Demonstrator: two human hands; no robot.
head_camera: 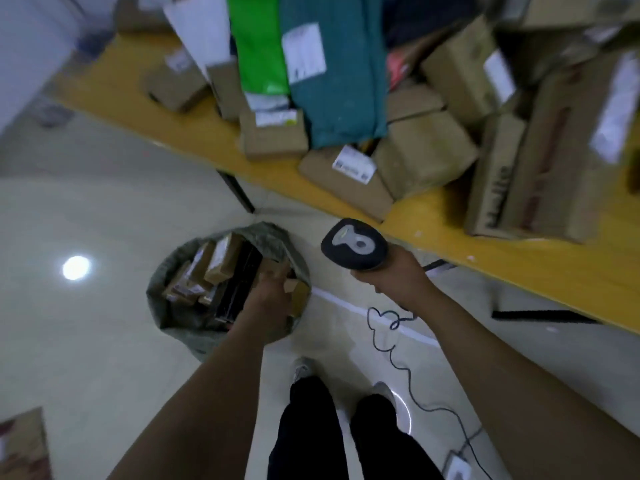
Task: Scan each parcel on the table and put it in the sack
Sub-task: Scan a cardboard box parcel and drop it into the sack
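— Now, progress against the order?

— Partial. The sack point(159, 299) stands open on the floor point(104, 220), with several brown boxes point(221, 258) already inside it. Beyond the sack, the desk point(519, 268) carries a large heap of parcels point(426, 150) not yet moved. In my judgement most of the work remains.

— And the item in hand?

— A small cardboard parcel point(295, 289) sits at the sack's mouth, under the left grip point(270, 306) and against its fingers. Whether that grip clasps it or has let go, I cannot tell, because the hand hides the contact. Right of the sack, the right grip point(391, 275) is clenched round the scanner point(353, 244).
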